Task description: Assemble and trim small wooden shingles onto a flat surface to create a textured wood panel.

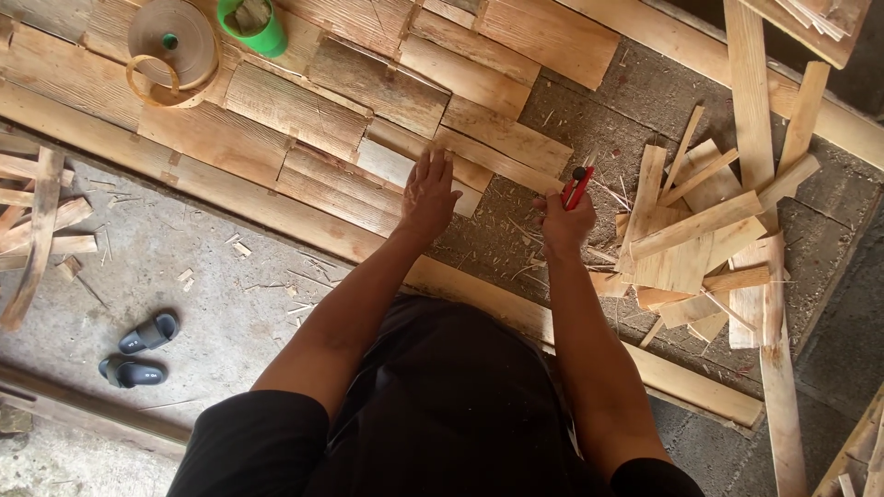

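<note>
a: where's the left hand [429, 191]?

b: flat, fingers spread and released, palm down on a pale short board [398, 167] at the near right end of the laid wooden panel [295, 110]. the board's long axis runs left-up to right-down, across the fingers.

a: and the right hand [562, 224]?

b: clenched on a red-handled tool [577, 187], tip pointing up and away. it sits just right of the board's end, over the rough dark mat [589, 101].

a: nearer hand to the board?

b: the left, touching it. the right is near but apart.

a: containers?

b: a green cup [267, 39] at the panel's far edge, something pale inside, can't tell what. beside it a tape roll [170, 41]. loose offcuts [700, 248] pile to the right.
</note>
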